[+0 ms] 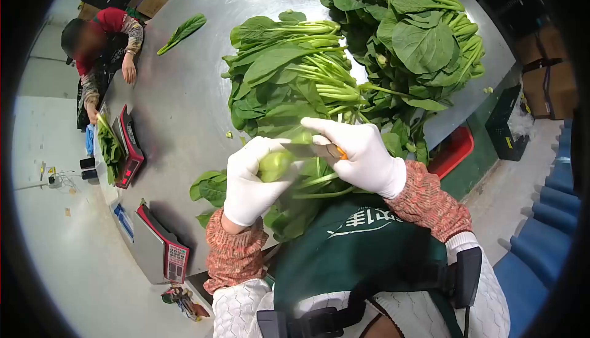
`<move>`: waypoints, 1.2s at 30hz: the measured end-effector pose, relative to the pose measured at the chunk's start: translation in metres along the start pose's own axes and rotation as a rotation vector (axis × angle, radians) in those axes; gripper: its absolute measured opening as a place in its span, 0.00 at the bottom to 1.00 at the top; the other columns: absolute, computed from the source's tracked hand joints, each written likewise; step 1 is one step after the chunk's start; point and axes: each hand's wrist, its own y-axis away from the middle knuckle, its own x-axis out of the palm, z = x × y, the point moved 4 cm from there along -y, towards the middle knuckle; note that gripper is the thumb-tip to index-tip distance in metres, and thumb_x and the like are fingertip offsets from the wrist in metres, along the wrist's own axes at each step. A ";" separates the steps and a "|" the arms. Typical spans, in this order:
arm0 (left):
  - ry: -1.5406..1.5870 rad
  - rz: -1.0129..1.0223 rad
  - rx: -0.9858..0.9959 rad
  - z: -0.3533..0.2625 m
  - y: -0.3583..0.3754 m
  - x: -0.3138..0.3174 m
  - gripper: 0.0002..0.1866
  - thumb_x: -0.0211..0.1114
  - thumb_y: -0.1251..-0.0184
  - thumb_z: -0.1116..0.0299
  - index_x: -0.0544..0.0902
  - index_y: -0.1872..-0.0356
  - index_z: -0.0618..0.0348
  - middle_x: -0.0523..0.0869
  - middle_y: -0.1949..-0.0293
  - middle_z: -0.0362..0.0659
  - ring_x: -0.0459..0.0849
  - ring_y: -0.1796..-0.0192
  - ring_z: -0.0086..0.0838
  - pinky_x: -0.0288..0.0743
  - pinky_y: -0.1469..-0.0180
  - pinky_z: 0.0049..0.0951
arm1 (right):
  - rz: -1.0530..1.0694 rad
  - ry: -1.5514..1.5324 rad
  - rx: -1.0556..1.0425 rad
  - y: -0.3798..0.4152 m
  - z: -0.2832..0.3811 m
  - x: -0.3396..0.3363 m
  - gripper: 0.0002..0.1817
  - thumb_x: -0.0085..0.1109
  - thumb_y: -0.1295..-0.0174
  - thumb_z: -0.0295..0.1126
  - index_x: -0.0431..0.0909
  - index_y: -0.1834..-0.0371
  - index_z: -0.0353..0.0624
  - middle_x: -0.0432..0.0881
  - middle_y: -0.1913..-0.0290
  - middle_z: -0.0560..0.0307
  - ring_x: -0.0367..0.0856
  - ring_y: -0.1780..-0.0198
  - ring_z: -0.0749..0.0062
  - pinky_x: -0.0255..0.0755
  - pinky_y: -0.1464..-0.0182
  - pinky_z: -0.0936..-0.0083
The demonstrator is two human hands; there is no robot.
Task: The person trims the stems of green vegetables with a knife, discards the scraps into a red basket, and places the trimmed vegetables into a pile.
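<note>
My left hand (244, 184), in a white glove, is closed around a leafy green vegetable (275, 166); its pale, thick stem base shows between thumb and fingers. In my right hand (367, 158), also gloved, is a small knife (298, 150) with an orange part at its handle. The blade lies across the stem end, though blur hides whether it is cutting. Loose leaves (212, 187) lie beside my left hand. Just beyond both hands is a pile of leafy greens (276, 70), stems pointing right.
A larger heap of greens (424, 43) covers the far right of the metal table (190, 86). Two red scales (128, 147) stand along the left edge, the farther one near greens held by a co-worker (101, 43). A red bin (453, 152) sits below the right edge.
</note>
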 end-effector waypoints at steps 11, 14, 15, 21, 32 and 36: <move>0.557 0.346 -0.400 0.021 0.000 0.004 0.12 0.73 0.40 0.77 0.86 0.55 0.67 0.89 0.63 0.38 0.82 0.63 0.17 0.76 0.58 0.20 | 0.317 -0.855 0.220 -0.005 -0.003 -0.008 0.20 0.61 0.30 0.27 0.76 0.35 0.42 0.82 0.59 0.69 0.75 0.60 0.89 0.73 0.56 0.83; 0.466 0.340 -0.419 0.021 0.000 0.011 0.15 0.75 0.41 0.73 0.86 0.53 0.67 0.89 0.62 0.39 0.83 0.61 0.17 0.78 0.56 0.23 | 0.329 -0.760 0.235 -0.009 0.001 -0.008 0.14 0.68 0.34 0.33 0.82 0.50 0.37 0.86 0.63 0.64 0.80 0.64 0.83 0.75 0.60 0.79; 0.365 0.299 -0.379 0.020 0.000 0.012 0.14 0.75 0.42 0.75 0.86 0.55 0.67 0.89 0.62 0.39 0.83 0.61 0.18 0.78 0.56 0.23 | 0.242 -0.635 0.225 -0.007 -0.004 -0.007 0.13 0.69 0.35 0.33 0.82 0.53 0.37 0.86 0.65 0.61 0.80 0.65 0.81 0.75 0.61 0.78; -0.049 -0.080 -0.196 0.019 0.014 -0.032 0.14 0.72 0.45 0.76 0.87 0.56 0.64 0.90 0.61 0.44 0.86 0.61 0.23 0.80 0.55 0.26 | 0.330 -0.239 0.223 0.027 -0.038 0.023 0.11 0.72 0.39 0.34 0.84 0.62 0.38 0.86 0.72 0.53 0.84 0.73 0.73 0.76 0.66 0.75; 0.603 -0.428 0.248 0.023 0.047 -0.156 0.14 0.56 0.31 0.74 0.71 0.47 0.62 0.77 0.61 0.45 0.82 0.48 0.42 0.61 0.28 0.66 | 0.001 0.429 0.450 -0.007 -0.167 -0.007 0.22 0.64 0.42 0.43 0.80 0.48 0.41 0.87 0.62 0.44 0.86 0.58 0.47 0.78 0.55 0.59; 0.420 -0.451 0.125 0.013 0.036 -0.125 0.26 0.63 0.35 0.75 0.70 0.36 0.68 0.75 0.67 0.39 0.75 0.67 0.27 0.78 0.51 0.38 | -0.085 0.176 0.388 -0.009 -0.134 -0.010 0.20 0.68 0.41 0.46 0.82 0.61 0.38 0.85 0.67 0.48 0.84 0.67 0.56 0.76 0.62 0.63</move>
